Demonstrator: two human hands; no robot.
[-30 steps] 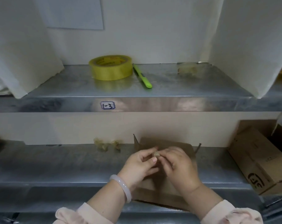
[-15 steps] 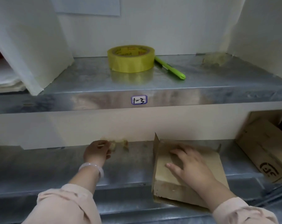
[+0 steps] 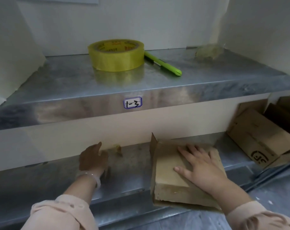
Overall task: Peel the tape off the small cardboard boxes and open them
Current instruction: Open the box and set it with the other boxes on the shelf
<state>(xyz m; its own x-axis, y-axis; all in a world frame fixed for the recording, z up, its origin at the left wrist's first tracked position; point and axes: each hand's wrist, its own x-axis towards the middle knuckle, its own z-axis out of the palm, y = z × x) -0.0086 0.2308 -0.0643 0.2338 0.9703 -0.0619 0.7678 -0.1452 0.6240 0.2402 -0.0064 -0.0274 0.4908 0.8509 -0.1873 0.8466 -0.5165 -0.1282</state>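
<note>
While the small cardboard box [image 3: 170,176] lies on the lower shelf [image 3: 132,171] with its near end hanging over the shelf's front edge, the right hand [image 3: 202,165] is laid flat on its top, fingers straight and spread, with nothing gripped. One flap [image 3: 153,145] is seen standing upright at the box's far left corner. The left hand [image 3: 92,159] is stretched into the shadow at the back of the same shelf, just beside one crumpled wad of tape [image 3: 117,148]; its fingers are hidden behind the back of the hand, so whether anything is pinched cannot be told. One pale bracelet [image 3: 91,177] is worn on the left wrist. At the right end of the lower shelf at least two other boxes [image 3: 260,138] are seen, tilted and well apart from the first. On the upper shelf [image 3: 58,83] three things are counted: one yellow tape roll [image 3: 116,55], one green pen [image 3: 164,65] just beside it, and one clump of used tape [image 3: 207,51] in the far right corner. One label [image 3: 132,102] marked "1-3" is stuck on that shelf's front.
</note>
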